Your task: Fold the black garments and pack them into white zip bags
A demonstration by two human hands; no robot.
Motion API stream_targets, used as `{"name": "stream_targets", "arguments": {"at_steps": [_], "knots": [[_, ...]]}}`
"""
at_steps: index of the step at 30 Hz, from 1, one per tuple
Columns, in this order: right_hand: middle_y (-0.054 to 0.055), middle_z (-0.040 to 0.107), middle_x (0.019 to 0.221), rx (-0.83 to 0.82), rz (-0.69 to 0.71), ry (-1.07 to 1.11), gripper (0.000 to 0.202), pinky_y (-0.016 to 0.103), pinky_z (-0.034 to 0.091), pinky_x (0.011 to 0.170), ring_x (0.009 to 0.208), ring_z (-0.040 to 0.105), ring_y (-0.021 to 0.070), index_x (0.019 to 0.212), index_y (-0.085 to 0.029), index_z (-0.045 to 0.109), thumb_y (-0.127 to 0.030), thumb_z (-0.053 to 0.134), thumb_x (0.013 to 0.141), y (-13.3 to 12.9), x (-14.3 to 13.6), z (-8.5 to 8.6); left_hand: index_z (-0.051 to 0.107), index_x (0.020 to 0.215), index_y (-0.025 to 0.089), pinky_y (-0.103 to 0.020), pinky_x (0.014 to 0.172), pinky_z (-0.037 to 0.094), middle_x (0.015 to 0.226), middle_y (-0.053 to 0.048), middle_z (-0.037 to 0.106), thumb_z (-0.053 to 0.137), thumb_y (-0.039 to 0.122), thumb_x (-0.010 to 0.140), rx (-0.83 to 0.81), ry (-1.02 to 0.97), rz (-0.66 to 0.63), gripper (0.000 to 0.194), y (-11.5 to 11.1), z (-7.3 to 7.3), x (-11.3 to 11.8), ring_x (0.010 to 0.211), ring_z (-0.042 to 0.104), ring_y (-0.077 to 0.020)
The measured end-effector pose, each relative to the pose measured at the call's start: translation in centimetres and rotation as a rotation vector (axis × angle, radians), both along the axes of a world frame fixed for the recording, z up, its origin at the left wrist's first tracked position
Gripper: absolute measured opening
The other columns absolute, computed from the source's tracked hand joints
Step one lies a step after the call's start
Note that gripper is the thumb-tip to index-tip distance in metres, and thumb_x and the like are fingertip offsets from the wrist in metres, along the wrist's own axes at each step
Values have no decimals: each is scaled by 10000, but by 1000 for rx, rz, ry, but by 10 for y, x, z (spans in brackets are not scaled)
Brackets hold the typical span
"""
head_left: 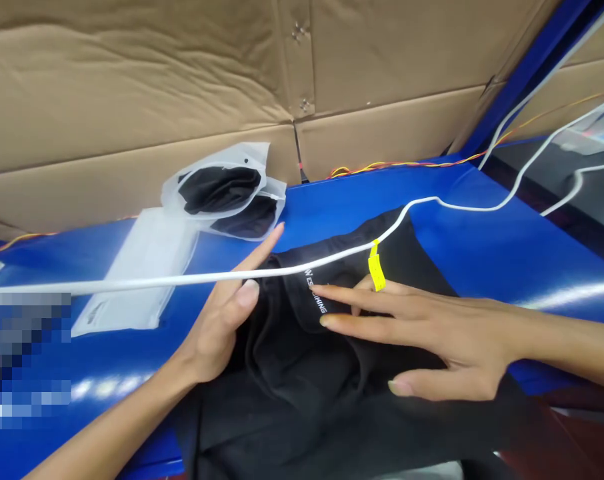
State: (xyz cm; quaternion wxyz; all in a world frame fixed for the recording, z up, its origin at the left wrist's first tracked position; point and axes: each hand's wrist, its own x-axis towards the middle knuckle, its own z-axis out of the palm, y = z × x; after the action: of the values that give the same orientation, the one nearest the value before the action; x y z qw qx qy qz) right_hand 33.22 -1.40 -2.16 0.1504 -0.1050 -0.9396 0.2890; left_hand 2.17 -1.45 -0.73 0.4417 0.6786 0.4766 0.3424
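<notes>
A black garment [302,407] with white lettering near its top edge lies over the blue table and hangs down its front. My left hand [227,313] rests at the garment's upper left corner, index finger stretched out and thumb apart; its other fingers are hidden. My right hand [432,327] lies on the garment with its fingers spread, two fingertips touching beside the lettering. A yellow tag [376,268] hangs from a white cable [332,257] that crosses above the garment and passes over my left hand.
Clear bags with black items [222,190] and a flat white packet [132,267] lie at the back left of the blue table [482,247]. Brown padded panels [392,53] stand behind. Thin red and yellow wires run along the back edge; more white cables trail right.
</notes>
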Motion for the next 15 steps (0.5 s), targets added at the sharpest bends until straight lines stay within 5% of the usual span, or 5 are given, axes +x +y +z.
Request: {"name": "stream_targets", "arguments": {"at_steps": [4,7,9,12,15], "knots": [[218,317,1753,226,-12,112,722,527,530,1091,1384,558,333,1662,-156,377,-328,592,995,-1,-4,-9,524,1597,335,-574,1340,288,1727,-17,440,807,595,874,76,185,47,819,6,4,1,1623,328,-406],[250,612,1452,389,-126,174,601,464,554,1008,1253,615,306,1538,-78,509,-404,589,1040,3,-5,-14,609,1516,326,-487,1174,541,1608,-33,591,835,498,856,-110,9,72,718,11,8,4,1436,589,-393],[210,678,1248,522,-174,202,511,422,571,878,1084,665,276,1426,-75,594,-415,604,1045,5,-5,-16,644,1477,340,-367,937,663,1384,-24,750,860,446,813,-278,-161,125,706,12,10,5,1173,758,-333],[96,700,1061,690,-182,287,276,340,511,660,808,646,198,1229,-194,709,-225,703,955,4,-7,-17,689,1429,330,-249,715,650,1017,11,830,866,347,749,-427,-297,201,704,12,14,6,906,806,-254],[-26,647,844,754,-197,359,324,291,423,541,625,522,136,1079,-339,753,-98,752,863,-3,-12,-14,723,1387,313,-214,702,632,928,34,823,854,324,745,-443,-334,207,655,12,18,7,863,798,-223]]}}
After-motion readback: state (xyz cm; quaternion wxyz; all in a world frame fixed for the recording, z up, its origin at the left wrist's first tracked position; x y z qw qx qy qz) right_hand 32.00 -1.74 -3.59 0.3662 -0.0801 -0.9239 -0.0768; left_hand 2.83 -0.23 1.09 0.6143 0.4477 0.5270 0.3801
